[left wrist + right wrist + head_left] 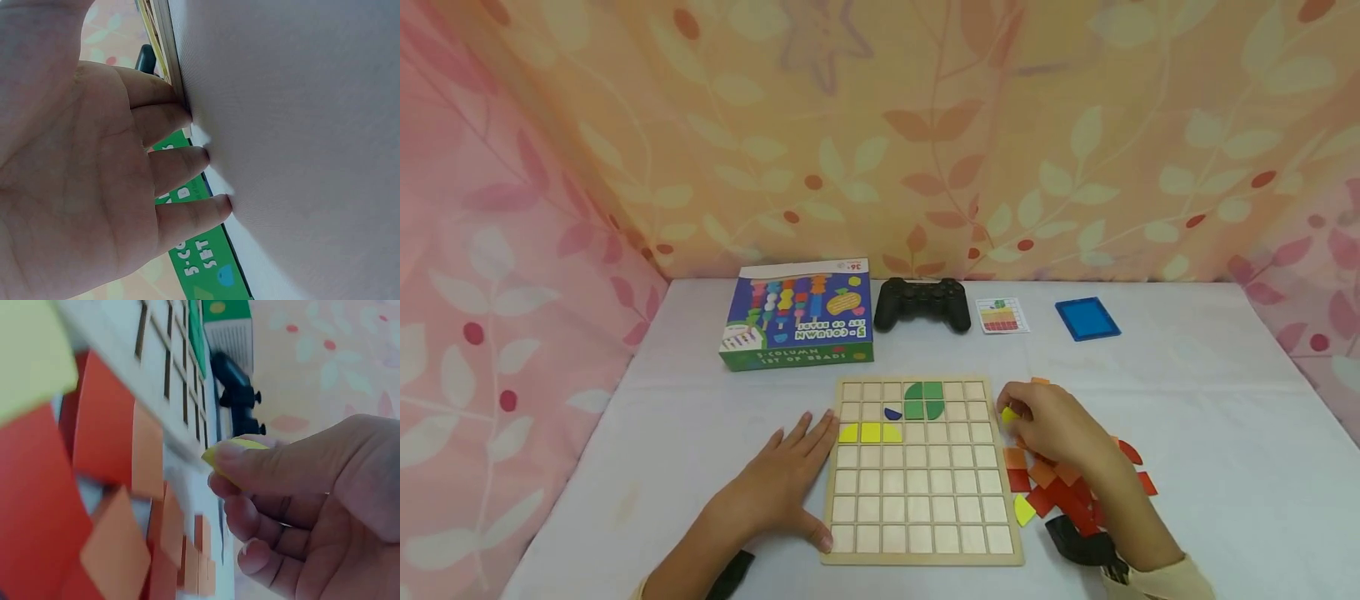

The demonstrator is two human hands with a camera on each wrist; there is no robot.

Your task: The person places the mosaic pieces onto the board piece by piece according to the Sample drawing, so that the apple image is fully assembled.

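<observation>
Pinching a yellow piece (1008, 414) just right of the grid board (925, 559), near its upper rows, the right hand (1051, 421) faces the left hand (778, 487), fingers spread against its left edge.

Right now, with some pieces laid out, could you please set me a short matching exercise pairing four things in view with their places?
Things:
1. Game controller
2. Green pieces
3. Held yellow piece
4. Blue square

Places:
A. To the right of the pattern card, in the head view
B. Pinched in the right grip
C. Between the box and the pattern card
D. On the gridded board

Pairs: 1-C; 2-D; 3-B; 4-A
</observation>
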